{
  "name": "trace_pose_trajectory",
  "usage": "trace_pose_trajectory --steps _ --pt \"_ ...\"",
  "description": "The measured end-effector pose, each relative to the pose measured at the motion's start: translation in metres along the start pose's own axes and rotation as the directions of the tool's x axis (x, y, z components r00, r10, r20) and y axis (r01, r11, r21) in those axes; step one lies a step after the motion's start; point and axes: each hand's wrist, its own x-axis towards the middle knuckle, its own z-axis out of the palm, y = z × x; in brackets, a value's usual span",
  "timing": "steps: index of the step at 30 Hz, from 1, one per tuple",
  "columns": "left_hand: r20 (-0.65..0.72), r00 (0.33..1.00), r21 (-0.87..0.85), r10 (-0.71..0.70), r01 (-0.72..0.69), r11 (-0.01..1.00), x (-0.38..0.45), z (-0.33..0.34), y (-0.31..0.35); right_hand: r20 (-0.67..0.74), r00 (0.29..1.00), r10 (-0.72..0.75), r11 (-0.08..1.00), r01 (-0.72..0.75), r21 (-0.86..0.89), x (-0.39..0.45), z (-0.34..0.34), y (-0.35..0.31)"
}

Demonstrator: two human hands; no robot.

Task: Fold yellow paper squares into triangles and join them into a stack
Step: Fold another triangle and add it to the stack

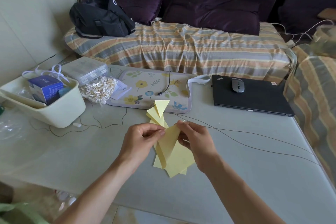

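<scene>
Fingers of two hands pinch one yellow square; one folded triangle beyond.

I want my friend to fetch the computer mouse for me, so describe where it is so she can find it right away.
Start at the grey table in front of the striped sofa and look to its far right corner, where a closed black laptop lies flat. The mouse sits on top of the laptop's lid, near its far edge. It is the only small, rounded grey object there, standing out against the black lid.

Single head-worn view, forward and down, close over the table.
</scene>
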Motion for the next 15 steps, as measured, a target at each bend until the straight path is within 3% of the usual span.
trace_pose_trajectory --steps 6,12,15 --pt "0.051 0.997 0.011 -0.050 0.050 0.999 -0.0003 0.0007 -0.0014 -0.078 0.996 -0.033 0.998 0.037 0.052 -0.0004 -0.0023 -0.0018" --pt "-0.038 0.998 -0.008 -0.050 0.049 0.999 -0.0003 -0.0012 0.0004 0.071 0.996 0.056 0.998 -0.058 0.032 -0.0023 -0.0004 0.0006" --pt "-0.036 0.997 -0.020 -0.068 0.068 0.998 -0.0010 -0.0015 0.0012 0.041 0.999 0.021 0.999 -0.020 -0.031 -0.0026 0.0005 0.0019"
